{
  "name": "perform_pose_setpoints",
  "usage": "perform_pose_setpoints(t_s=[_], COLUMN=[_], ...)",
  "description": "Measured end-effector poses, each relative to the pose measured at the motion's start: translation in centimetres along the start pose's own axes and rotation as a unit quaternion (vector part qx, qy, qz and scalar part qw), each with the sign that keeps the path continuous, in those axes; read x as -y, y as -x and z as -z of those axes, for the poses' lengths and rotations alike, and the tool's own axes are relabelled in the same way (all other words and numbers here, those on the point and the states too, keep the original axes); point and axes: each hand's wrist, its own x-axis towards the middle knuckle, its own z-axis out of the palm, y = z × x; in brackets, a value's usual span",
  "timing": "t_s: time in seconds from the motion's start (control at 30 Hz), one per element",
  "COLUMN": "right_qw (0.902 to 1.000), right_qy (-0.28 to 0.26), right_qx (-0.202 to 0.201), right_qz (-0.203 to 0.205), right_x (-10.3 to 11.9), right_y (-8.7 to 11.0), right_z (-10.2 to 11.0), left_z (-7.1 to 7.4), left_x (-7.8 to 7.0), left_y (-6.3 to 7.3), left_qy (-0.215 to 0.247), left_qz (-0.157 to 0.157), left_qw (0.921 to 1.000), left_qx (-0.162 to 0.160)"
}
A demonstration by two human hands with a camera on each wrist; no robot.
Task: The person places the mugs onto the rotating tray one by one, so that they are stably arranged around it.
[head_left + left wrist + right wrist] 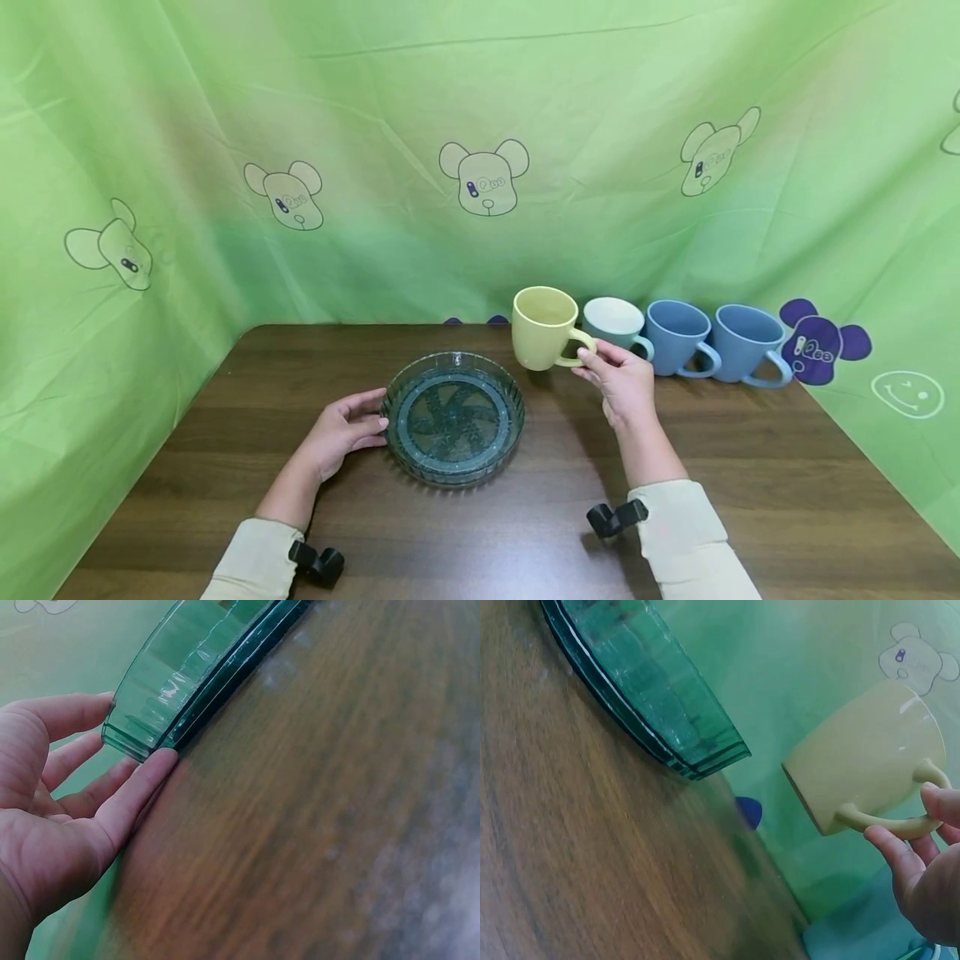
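My right hand (621,385) pinches the handle of a yellow mug (536,333). The mug is upright and, in the right wrist view, its base hangs above the table, apart from the glass dish. On the table sits a round, ribbed green glass dish (453,417) with a swirl pattern in its bottom. My left hand (341,433) touches the dish's left side, fingers spread and fairly straight; the left wrist view shows fingertips against the rim and low on the wall. A teal mug with a white inside (613,317) stands just right of the yellow mug, partly hidden.
Two blue mugs (677,333) stand in a row beside the teal mug at the table's back right, handles pointing right. The brown wooden table (480,533) meets a green cloth backdrop (375,250) printed with bear heads. Black wrist mounts (318,565) sit on both sleeves.
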Motion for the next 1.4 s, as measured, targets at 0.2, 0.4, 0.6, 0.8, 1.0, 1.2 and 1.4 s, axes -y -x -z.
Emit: perform_pose_setpoints(t_s=[0.2, 0.4, 0.6, 0.8, 1.0, 1.2, 1.4], right_qw=[1.0, 0.9999, 0.9997, 0.9995, 0.9993, 0.9988, 0.9984], right_qy=[0.001, 0.001, -0.001, -0.002, 0.002, 0.0, 0.005], right_qx=[-0.002, 0.002, 0.013, 0.024, 0.033, 0.044, 0.048], right_qz=[-0.007, -0.012, -0.019, -0.019, -0.017, -0.023, -0.03], right_x=[0.2, 0.5, 0.6, 0.7, 0.3, -0.1, -0.5], right_y=[0.3, 0.5, 0.9, 1.4, 1.9, 2.4, 2.6], right_z=[-0.5, -0.9, -1.3, -2.0, -2.7, -3.4, -4.0], left_z=[0.0, 0.0, 0.0, 0.0, 0.0, 0.0, 0.0], left_x=[0.1, 0.2, 0.1, 0.1, 0.1, 0.1, 0.1], left_y=[0.0, -0.1, 0.0, 0.0, 0.0, 0.1, 0.1], left_qy=[-0.001, 0.001, -0.001, 0.0, 0.003, 0.002, 0.001], left_qz=[0.0, -0.002, -0.002, -0.002, -0.002, -0.002, -0.002], left_qw=[1.0, 1.0, 1.0, 1.0, 1.0, 1.0, 1.0], left_qx=[-0.002, 0.0, 0.003, 0.006, 0.007, 0.004, 0.005])
